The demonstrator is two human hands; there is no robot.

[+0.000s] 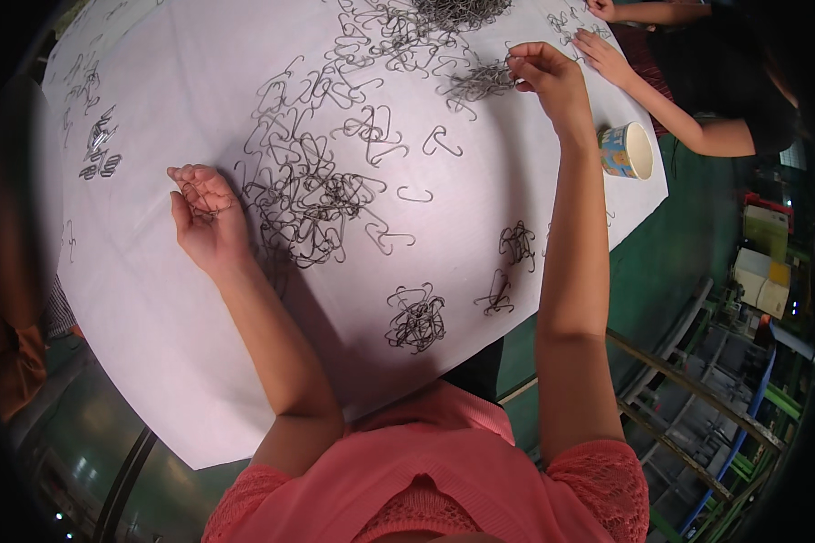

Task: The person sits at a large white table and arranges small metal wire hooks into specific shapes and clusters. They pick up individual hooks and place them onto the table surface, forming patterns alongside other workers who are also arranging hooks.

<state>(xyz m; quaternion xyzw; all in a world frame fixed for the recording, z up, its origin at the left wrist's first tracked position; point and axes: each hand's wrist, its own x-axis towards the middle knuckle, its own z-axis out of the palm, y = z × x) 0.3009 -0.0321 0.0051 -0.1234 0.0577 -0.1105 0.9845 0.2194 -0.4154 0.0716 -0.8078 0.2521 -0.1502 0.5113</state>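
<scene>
table sheet white | wire hooks grey | cup blue, patterned

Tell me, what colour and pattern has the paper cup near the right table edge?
The paper cup is blue outside with yellowish markings, white inside, seen in the head view.

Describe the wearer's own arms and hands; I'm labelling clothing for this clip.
Both forearms are bare from above the elbow down. The left hand and right hand wear no gloves, rings or watch that I can see. Short coral-pink sleeves with a lacy knit texture cover the shoulders.
</scene>
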